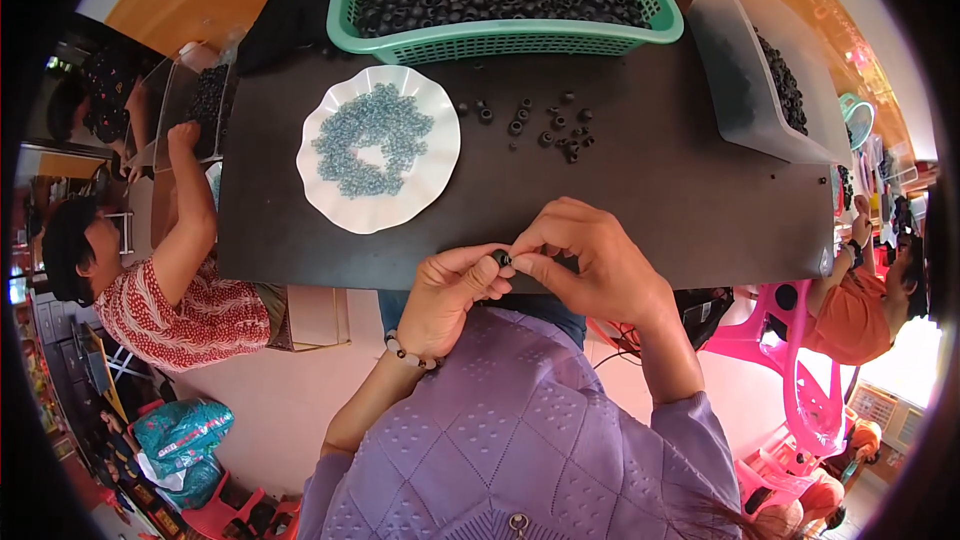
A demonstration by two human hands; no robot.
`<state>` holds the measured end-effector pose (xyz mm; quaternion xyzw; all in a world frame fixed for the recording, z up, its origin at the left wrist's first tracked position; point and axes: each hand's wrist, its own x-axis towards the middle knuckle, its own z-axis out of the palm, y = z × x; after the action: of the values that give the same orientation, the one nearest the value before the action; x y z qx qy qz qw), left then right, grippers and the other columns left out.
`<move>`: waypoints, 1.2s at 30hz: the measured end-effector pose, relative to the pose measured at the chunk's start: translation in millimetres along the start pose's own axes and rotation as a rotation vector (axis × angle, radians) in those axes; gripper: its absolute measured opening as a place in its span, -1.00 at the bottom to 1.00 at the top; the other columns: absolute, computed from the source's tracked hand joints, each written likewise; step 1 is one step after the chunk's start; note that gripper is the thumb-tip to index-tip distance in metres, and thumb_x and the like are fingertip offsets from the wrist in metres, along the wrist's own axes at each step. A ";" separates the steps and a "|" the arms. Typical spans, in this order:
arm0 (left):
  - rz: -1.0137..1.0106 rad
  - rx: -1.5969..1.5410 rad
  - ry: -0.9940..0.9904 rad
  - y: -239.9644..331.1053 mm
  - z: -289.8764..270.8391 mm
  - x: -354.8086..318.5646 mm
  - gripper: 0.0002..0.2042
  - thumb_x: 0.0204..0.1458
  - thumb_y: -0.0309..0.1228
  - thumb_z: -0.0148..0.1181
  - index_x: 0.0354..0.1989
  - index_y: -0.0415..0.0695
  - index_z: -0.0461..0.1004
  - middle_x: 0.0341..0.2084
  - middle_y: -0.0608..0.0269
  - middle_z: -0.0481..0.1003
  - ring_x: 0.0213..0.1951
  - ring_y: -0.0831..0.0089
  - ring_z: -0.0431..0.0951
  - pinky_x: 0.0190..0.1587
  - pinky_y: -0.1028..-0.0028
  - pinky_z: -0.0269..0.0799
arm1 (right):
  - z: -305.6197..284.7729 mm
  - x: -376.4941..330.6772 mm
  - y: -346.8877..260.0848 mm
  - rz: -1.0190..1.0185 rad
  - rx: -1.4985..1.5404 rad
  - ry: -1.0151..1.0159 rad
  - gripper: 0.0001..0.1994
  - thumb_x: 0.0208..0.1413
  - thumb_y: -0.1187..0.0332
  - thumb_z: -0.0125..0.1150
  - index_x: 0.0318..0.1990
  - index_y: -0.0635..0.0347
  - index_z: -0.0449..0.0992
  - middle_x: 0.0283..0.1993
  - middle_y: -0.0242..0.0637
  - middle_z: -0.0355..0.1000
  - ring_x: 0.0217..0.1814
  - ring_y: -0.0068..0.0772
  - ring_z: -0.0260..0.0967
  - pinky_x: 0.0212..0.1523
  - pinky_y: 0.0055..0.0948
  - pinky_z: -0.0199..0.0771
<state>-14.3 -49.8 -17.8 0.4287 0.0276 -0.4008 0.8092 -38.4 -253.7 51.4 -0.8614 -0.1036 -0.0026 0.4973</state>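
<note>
Just past the near edge of the dark table, my two hands meet in front of my chest. Between thumb and fingers, my left hand (450,292) pinches a small black ring-shaped piece (501,258). My right hand (590,258) is closed in a pinch against that piece; anything between its fingertips is too small to make out. Beyond my left hand stands a white scalloped plate (375,217) with many tiny translucent blue-grey beads (362,130) spread on it. Several loose black pieces (547,139) lie on the table beyond my hands.
A green basket (505,44) heaped with black pieces stands at the far side. On the right is a translucent bin (775,130) holding more. One person (180,285) sits at the left beside another bin; another (865,300) is at the right, near a pink stool (790,340).
</note>
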 end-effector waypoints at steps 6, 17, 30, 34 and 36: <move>0.082 0.249 0.038 -0.7 8.6 1.3 -0.73 0.11 -0.39 0.20 -0.06 -0.24 0.53 -0.34 0.19 0.58 -0.36 0.53 0.56 -0.27 0.56 0.50 | -1.3 -5.0 8.3 -0.012 0.008 0.014 -0.95 -0.05 0.49 0.31 -0.41 0.20 0.56 -0.48 -0.36 0.43 -0.40 -0.38 0.32 -0.44 -0.42 0.28; -0.035 0.044 -0.008 1.6 14.6 10.3 -0.76 0.12 -0.38 0.19 -0.09 -0.23 0.54 -0.40 0.25 0.56 -0.41 0.56 0.53 -0.29 0.58 0.47 | 4.6 -14.4 9.5 0.212 0.182 0.142 -0.92 0.00 0.45 0.31 -0.39 0.23 0.54 -0.46 -0.39 0.40 -0.43 -0.58 0.29 -0.43 -0.54 0.28; -0.164 -0.265 -0.047 -0.1 18.7 19.4 -0.76 0.14 -0.36 0.16 -0.10 -0.25 0.50 -0.37 0.32 0.51 -0.37 0.60 0.48 -0.21 0.57 0.43 | -34.2 4.0 74.0 0.197 -0.352 0.392 -0.89 -0.02 0.46 0.26 -0.30 0.19 0.55 -0.44 -0.27 0.46 -0.46 -0.36 0.36 -0.39 -0.43 0.36; -0.172 -0.244 -0.032 0.1 19.2 19.8 -0.77 0.14 -0.37 0.15 -0.11 -0.24 0.50 -0.37 0.32 0.50 -0.37 0.60 0.46 -0.21 0.56 0.40 | -24.3 12.8 81.8 0.170 -0.398 0.428 -0.89 -0.03 0.43 0.28 -0.31 0.16 0.56 -0.44 -0.30 0.46 -0.45 -0.33 0.38 -0.38 -0.38 0.39; -0.174 -0.244 -0.025 -0.1 19.5 20.1 -0.78 0.14 -0.38 0.15 -0.11 -0.24 0.50 -0.38 0.32 0.50 -0.37 0.59 0.45 -0.21 0.56 0.39 | -20.9 16.7 83.6 0.186 -0.474 0.447 -0.88 -0.04 0.40 0.29 -0.30 0.13 0.56 -0.44 -0.30 0.47 -0.43 -0.32 0.40 -0.36 -0.36 0.41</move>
<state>-6.5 -76.3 -13.3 0.3180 0.1031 -0.4683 0.8179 -4.9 -309.1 -7.9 -0.9370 0.0904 -0.1698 0.2917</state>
